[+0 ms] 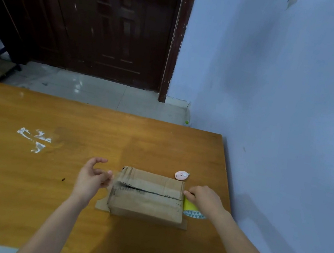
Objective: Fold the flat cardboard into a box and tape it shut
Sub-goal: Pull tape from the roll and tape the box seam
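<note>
A worn brown cardboard box (147,196) stands folded on the wooden table, its two top flaps meeting along a dark centre seam. My left hand (90,177) hovers just left of the box and pinches the free end of a clear tape strip that stretches across the seam. At the box's right end my right hand (203,198) grips a yellow tape roll (190,206) with a patterned core, held against that side. A loose cardboard flap (102,203) pokes out at the box's lower left.
A small pink round cutter (181,175) lies just behind the box on the table (25,181). White tape residue (33,139) marks the tabletop at left. A blue wall runs close along the table's right edge; a dark door stands beyond.
</note>
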The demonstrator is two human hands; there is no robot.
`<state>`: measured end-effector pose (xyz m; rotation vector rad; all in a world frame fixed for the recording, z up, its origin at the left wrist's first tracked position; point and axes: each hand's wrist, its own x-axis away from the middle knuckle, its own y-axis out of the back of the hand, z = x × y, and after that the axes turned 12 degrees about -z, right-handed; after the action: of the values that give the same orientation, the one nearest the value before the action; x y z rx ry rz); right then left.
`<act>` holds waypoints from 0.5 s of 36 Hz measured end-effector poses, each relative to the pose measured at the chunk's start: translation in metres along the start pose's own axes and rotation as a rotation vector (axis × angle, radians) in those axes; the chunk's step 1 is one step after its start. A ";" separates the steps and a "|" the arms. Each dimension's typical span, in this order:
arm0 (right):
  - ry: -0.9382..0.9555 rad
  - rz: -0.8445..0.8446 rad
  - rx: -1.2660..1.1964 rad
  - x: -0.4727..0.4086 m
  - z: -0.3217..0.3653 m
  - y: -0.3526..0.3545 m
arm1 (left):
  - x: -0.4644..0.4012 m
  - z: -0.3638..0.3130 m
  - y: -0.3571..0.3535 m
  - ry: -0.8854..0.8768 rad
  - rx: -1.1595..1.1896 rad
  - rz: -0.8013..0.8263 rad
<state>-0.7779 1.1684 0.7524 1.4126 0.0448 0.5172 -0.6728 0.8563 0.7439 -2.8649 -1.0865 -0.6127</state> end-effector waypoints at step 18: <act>-0.024 0.021 -0.029 0.000 0.001 -0.004 | -0.005 0.023 -0.012 0.005 -0.235 -0.135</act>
<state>-0.7761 1.1668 0.7484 1.3922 0.0034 0.5163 -0.6758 0.8657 0.7198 -2.9988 -1.2968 -0.8057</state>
